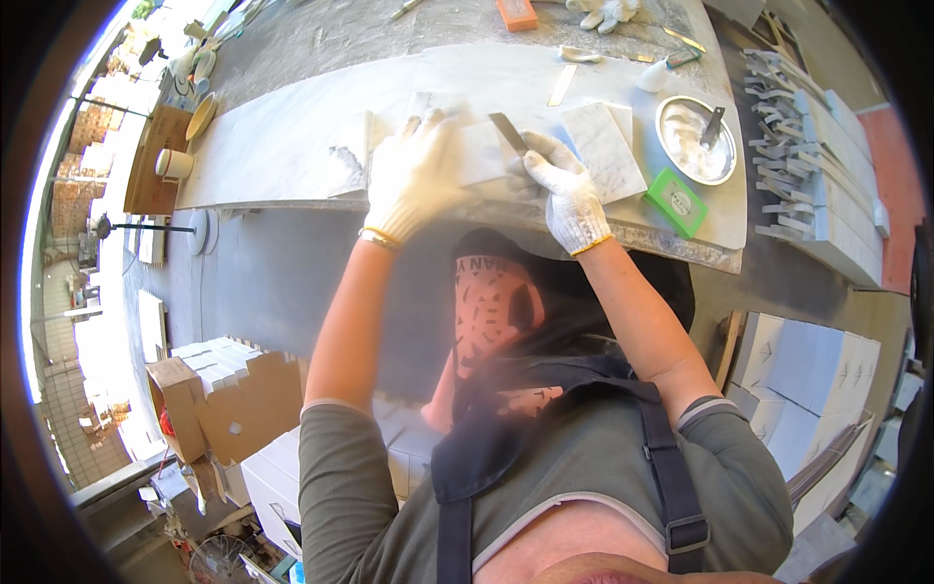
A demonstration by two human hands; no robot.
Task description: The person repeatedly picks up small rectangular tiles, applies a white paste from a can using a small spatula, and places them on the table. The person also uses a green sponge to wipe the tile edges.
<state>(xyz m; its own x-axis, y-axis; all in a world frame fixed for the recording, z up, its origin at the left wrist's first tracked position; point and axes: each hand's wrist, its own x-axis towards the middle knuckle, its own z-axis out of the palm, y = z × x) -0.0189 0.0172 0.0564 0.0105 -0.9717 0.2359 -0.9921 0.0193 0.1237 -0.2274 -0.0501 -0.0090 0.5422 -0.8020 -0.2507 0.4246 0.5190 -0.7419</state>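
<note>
My right hand, in a white knit work glove, grips a flat dark metal scraper blade that points up and to the left. Motion blurs my gloved left hand; its fingers stretch forward, laid out over a pale marble tile. Part of that tile is hidden under the hand. Just right of my right hand lie overlapping white-grey marble tiles. A round tub of white paste stands beyond them, with a dark-handled spatula in it. Near the bench edge rests a green square box.
The stone-topped bench ends just in front of me. Along its far side lie an orange block, spare gloves and a white bottle. Racked slabs stand at right; an open cardboard box is at lower left.
</note>
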